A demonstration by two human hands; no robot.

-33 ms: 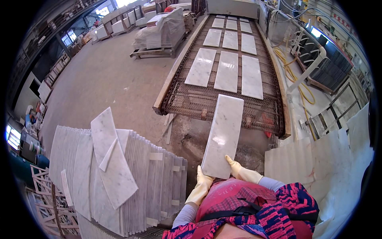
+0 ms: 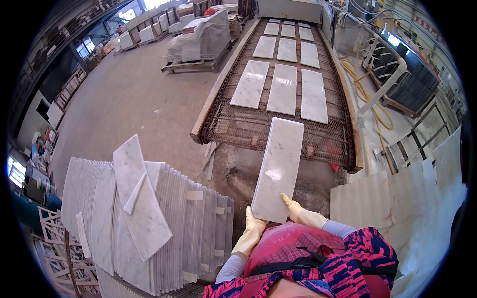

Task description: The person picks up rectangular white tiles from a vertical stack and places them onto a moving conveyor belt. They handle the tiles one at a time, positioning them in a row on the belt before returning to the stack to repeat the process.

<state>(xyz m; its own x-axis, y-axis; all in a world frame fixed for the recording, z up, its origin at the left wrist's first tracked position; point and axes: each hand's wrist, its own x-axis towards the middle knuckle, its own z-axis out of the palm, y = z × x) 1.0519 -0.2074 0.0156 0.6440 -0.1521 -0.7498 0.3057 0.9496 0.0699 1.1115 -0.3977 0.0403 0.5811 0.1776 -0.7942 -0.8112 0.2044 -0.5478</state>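
Observation:
A long white marble tile (image 2: pixel 279 169) with grey veins and a glossy face lies between my gloved hands, close to my red apron. My left hand (image 2: pixel 252 232) grips its near left corner. On the near right edge, my right hand (image 2: pixel 304 212) holds it with the thumb on top. The tile's far end overlaps the near end of a mesh conveyor (image 2: pixel 233 130); whether it touches the mesh I cannot tell. Rows of similar polished tiles (image 2: pixel 282 88) lie flat on the conveyor. The fingers under the held tile are hidden.
To my left stands a large stack of tiles on edge (image 2: pixel 179 223), with a loose tile (image 2: pixel 149 218) and a thin shard (image 2: pixel 135 194) on top. Pale sheets (image 2: pixel 365 203) stand at right. A yellow hose (image 2: pixel 380 121) lies beside the conveyor; a wrapped pallet (image 2: pixel 198 44) stands beyond.

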